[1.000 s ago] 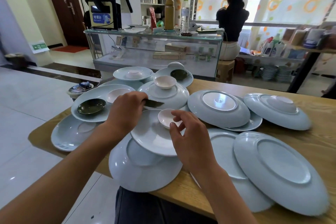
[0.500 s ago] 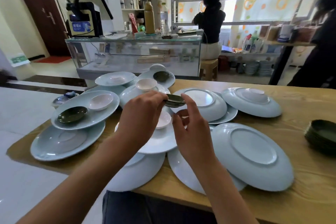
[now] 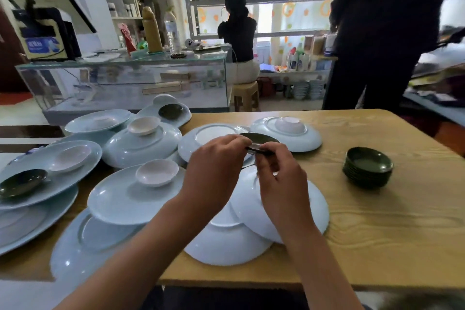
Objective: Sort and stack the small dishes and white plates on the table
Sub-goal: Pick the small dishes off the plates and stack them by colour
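A small dark green dish (image 3: 260, 140) hangs above the plates, pinched at its near rim by both my left hand (image 3: 214, 171) and my right hand (image 3: 281, 184). A stack of dark green dishes (image 3: 367, 167) stands on the wooden table (image 3: 390, 221) to the right. Small white dishes sit on pale plates: one (image 3: 157, 172) in front of my left hand, one (image 3: 144, 125) further back, one (image 3: 71, 157) at the left. Two more dark dishes lie at the far left (image 3: 22, 182) and at the back (image 3: 170, 111). Several white plates (image 3: 120, 199) overlap across the table.
An upturned plate (image 3: 305, 142) with an upturned white dish (image 3: 289, 124) lies behind my hands. A glass counter (image 3: 125, 83) stands beyond the table. One person sits on a stool (image 3: 246, 95); another in dark clothes (image 3: 377, 33) stands at the table's far right.
My hands carried the dark dish right and away from me, and the view turned right. The green stack now shows fully, and the standing person is in view.
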Available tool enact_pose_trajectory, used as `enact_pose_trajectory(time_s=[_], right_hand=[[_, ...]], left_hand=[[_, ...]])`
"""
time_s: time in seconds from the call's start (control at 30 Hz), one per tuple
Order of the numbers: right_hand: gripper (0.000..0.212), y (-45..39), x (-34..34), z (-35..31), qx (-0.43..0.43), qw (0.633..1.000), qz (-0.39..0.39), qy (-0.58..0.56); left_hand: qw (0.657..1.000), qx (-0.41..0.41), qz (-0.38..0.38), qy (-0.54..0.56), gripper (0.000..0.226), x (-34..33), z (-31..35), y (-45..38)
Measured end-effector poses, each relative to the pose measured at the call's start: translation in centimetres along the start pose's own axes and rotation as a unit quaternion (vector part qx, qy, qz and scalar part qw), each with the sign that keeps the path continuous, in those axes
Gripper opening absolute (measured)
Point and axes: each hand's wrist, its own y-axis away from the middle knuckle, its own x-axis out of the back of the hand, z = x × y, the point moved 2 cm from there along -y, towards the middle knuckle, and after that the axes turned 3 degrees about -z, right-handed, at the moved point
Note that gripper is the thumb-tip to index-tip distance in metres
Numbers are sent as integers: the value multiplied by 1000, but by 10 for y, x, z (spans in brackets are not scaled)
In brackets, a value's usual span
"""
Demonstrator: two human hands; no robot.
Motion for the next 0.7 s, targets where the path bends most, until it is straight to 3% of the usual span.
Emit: enact_pose_trajectory(time_s=[0.2,0.43,0.7], right_hand=[[14,-2,43,32,-31,998,39,45],[12,-14,125,84,-115,976,148,107],[28,-14,143,98,-163,971,107,136]], left_hand=[[998,30,-39,26,37,-28,25,-12],[992,-9,-104,68,39,-57,49,-15],[990,-20,-116,77,36,-73,61,-20]])
